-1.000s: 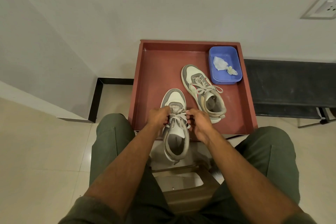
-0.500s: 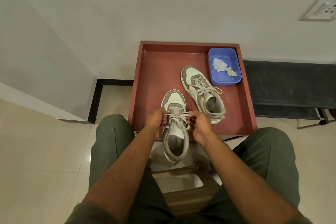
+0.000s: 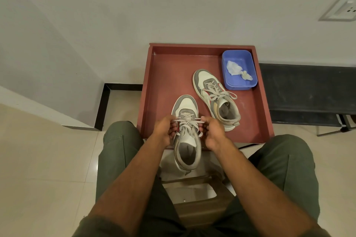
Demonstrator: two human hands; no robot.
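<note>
Sneaker [image 3: 186, 140] between hands, laces [image 3: 187, 123] pinched both sides.

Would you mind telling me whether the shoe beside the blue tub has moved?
No. The far shoe keeps its spot on the red tray, toe still beside the blue tub.

Two grey-and-white lace-up sneakers: a near sneaker [image 3: 187, 140] and a far sneaker [image 3: 215, 98]. One red-brown square tray [image 3: 169, 82]. One blue rectangular plastic tub [image 3: 243, 57]. Two crumpled white tissue wads, a larger wad [image 3: 233, 67] and a smaller wad [image 3: 246, 75]. Two hands, the left hand [image 3: 165, 129] and the right hand [image 3: 213, 131]. One white wall socket [image 3: 342, 8].
</note>
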